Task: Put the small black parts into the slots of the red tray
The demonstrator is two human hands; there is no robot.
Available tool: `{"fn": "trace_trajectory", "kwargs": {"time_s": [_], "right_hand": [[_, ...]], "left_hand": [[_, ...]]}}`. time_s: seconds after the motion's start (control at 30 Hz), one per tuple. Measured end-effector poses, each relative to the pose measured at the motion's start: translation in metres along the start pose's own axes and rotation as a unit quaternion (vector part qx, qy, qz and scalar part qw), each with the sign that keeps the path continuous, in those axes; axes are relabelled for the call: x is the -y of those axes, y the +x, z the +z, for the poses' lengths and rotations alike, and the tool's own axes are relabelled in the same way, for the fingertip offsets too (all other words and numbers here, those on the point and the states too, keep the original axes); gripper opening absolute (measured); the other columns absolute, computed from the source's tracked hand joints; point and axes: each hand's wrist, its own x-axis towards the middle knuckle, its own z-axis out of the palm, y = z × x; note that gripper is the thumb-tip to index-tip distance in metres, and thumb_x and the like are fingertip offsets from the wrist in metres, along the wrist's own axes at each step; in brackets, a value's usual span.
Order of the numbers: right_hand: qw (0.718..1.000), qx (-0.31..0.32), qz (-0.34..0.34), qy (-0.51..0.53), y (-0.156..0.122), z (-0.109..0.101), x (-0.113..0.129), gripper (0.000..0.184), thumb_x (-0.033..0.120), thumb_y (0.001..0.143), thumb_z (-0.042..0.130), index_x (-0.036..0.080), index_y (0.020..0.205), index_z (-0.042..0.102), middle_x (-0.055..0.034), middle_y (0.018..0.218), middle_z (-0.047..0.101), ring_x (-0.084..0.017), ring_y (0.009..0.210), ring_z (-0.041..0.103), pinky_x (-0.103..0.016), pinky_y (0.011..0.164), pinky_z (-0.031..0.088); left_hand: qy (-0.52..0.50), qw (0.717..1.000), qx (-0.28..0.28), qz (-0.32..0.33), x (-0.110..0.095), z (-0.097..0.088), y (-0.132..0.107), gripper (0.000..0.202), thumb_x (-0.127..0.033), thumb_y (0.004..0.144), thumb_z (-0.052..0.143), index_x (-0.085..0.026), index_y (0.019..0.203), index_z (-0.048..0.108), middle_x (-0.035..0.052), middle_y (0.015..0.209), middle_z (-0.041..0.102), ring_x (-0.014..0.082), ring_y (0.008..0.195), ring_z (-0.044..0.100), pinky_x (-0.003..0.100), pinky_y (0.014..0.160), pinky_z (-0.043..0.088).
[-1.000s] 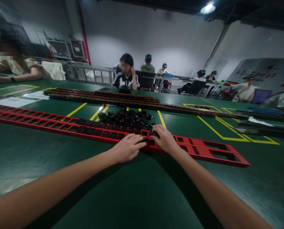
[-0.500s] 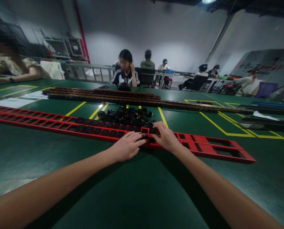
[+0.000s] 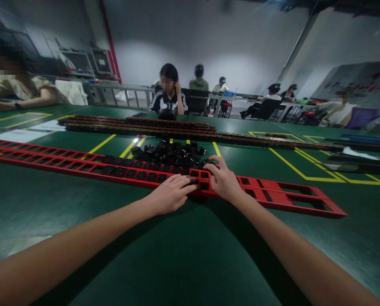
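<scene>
Two long red slotted strips (image 3: 263,196) lie side by side across the green table, with black socket-like inserts (image 3: 140,175) filling several openings in their middle stretch. My left hand (image 3: 170,193) rests on the nearer strip at the right end of these inserts, fingers stretched out and holding nothing visible. Just right of it, my right hand (image 3: 224,180) arches over the strips, thumb and fingers apart. Its fingertips are by the right edge of a heap of loose black parts (image 3: 173,153); whether they touch one cannot be told. Bare openings show between the two hands.
Behind the heap lies a stack of long dark bars (image 3: 138,126). White papers (image 3: 27,132) are at the left, and more dark bars (image 3: 362,163) at the right. Yellow tape lines mark the green table (image 3: 190,255). A person (image 3: 168,95) sits opposite; others sit farther off.
My right hand's fingers have shifted slightly up and right, off the strip's openings toward the heap's edge. The left hand stays in place. The view has shifted a little.
</scene>
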Motion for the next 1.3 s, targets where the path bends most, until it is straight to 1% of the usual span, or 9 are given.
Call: {"fn": "trace_trajectory", "kwargs": {"time_s": [0.1, 0.2, 0.3, 0.47, 0.6, 0.8, 1.0, 1.17, 1.3], "right_hand": [[1.000, 0.000, -0.006, -0.016, 0.001, 0.000, 0.002, 0.023, 0.018, 0.088, 0.054, 0.019, 0.109, 0.061, -0.0153, 0.135, 0.048, -0.029, 0.110, 0.058, -0.037, 0.072, 0.059], [0.999, 0.012, -0.032, -0.010, 0.003, 0.000, 0.002, 0.012, 0.023, 0.095, 0.049, 0.018, 0.097, 0.060, -0.0147, 0.119, 0.057, -0.028, 0.110, 0.057, -0.045, 0.088, 0.056], [0.999, 0.018, -0.038, 0.018, 0.005, 0.001, 0.000, 0.014, 0.015, 0.096, 0.044, 0.018, 0.095, 0.058, -0.0143, 0.112, 0.059, -0.027, 0.108, 0.056, -0.047, 0.095, 0.052], [0.998, 0.000, -0.038, 0.052, 0.004, 0.008, -0.007, 0.031, 0.006, 0.084, 0.048, 0.019, 0.112, 0.053, -0.0141, 0.114, 0.057, -0.028, 0.112, 0.055, -0.049, 0.099, 0.050], [0.998, -0.024, -0.026, 0.059, 0.003, 0.010, -0.010, 0.034, 0.006, 0.082, 0.052, 0.017, 0.115, 0.054, -0.0159, 0.115, 0.057, -0.029, 0.113, 0.055, -0.050, 0.100, 0.049], [0.998, 0.032, -0.020, 0.050, 0.004, 0.006, -0.008, 0.025, 0.010, 0.088, 0.053, 0.016, 0.111, 0.059, -0.0139, 0.111, 0.062, -0.028, 0.105, 0.059, -0.047, 0.095, 0.052], [0.998, 0.042, 0.004, 0.036, 0.003, 0.007, -0.008, 0.025, 0.014, 0.093, 0.051, 0.017, 0.115, 0.062, -0.0146, 0.122, 0.054, -0.026, 0.109, 0.059, -0.046, 0.098, 0.051], [0.997, 0.056, -0.005, 0.051, 0.004, 0.007, -0.009, 0.034, 0.011, 0.089, 0.056, 0.018, 0.122, 0.059, -0.0121, 0.117, 0.058, -0.026, 0.111, 0.057, -0.048, 0.100, 0.050], [0.997, 0.044, 0.021, 0.060, 0.003, 0.008, -0.011, 0.037, 0.013, 0.085, 0.065, 0.018, 0.121, 0.058, -0.0123, 0.115, 0.063, -0.028, 0.110, 0.057, -0.049, 0.098, 0.050]], "left_hand": [[0.001, 1.000, 0.000, 0.001, 0.000, 0.000, 0.000, 0.044, -0.020, 0.094, 0.052, -0.020, 0.137, 0.052, 0.0114, 0.145, 0.052, 0.0290, 0.135, 0.047, 0.051, 0.114, 0.039], [-0.007, 1.000, -0.004, 0.001, 0.000, 0.001, -0.001, 0.047, -0.019, 0.093, 0.052, -0.022, 0.139, 0.050, 0.0107, 0.147, 0.050, 0.0281, 0.136, 0.046, 0.050, 0.115, 0.038], [-0.012, 1.000, -0.008, -0.001, 0.000, 0.002, -0.001, 0.048, -0.019, 0.093, 0.052, -0.023, 0.140, 0.050, 0.0103, 0.148, 0.049, 0.0281, 0.136, 0.046, 0.050, 0.115, 0.039], [-0.014, 1.000, -0.009, 0.001, 0.001, 0.003, -0.001, 0.047, -0.020, 0.094, 0.051, -0.022, 0.140, 0.050, 0.0114, 0.147, 0.050, 0.0293, 0.136, 0.047, 0.052, 0.114, 0.039], [-0.022, 1.000, -0.011, 0.000, 0.001, 0.002, -0.001, 0.048, -0.019, 0.093, 0.052, -0.022, 0.141, 0.050, 0.0107, 0.149, 0.049, 0.0282, 0.137, 0.046, 0.052, 0.115, 0.038], [-0.029, 1.000, -0.011, 0.001, 0.000, 0.002, 0.000, 0.050, -0.019, 0.092, 0.053, -0.023, 0.142, 0.049, 0.0104, 0.150, 0.047, 0.0282, 0.136, 0.046, 0.052, 0.114, 0.038], [-0.027, 1.000, -0.010, -0.004, -0.001, 0.001, 0.000, 0.051, -0.019, 0.092, 0.053, -0.024, 0.142, 0.048, 0.0096, 0.150, 0.048, 0.0280, 0.135, 0.046, 0.052, 0.114, 0.038], [-0.016, 1.000, -0.007, -0.004, -0.002, 0.001, 0.000, 0.050, -0.018, 0.092, 0.053, -0.023, 0.141, 0.050, 0.0103, 0.149, 0.048, 0.0288, 0.135, 0.047, 0.052, 0.114, 0.039], [-0.013, 1.000, -0.006, -0.003, -0.002, 0.001, 0.000, 0.050, -0.018, 0.092, 0.053, -0.022, 0.142, 0.049, 0.0103, 0.149, 0.048, 0.0284, 0.135, 0.046, 0.050, 0.114, 0.039]]}}
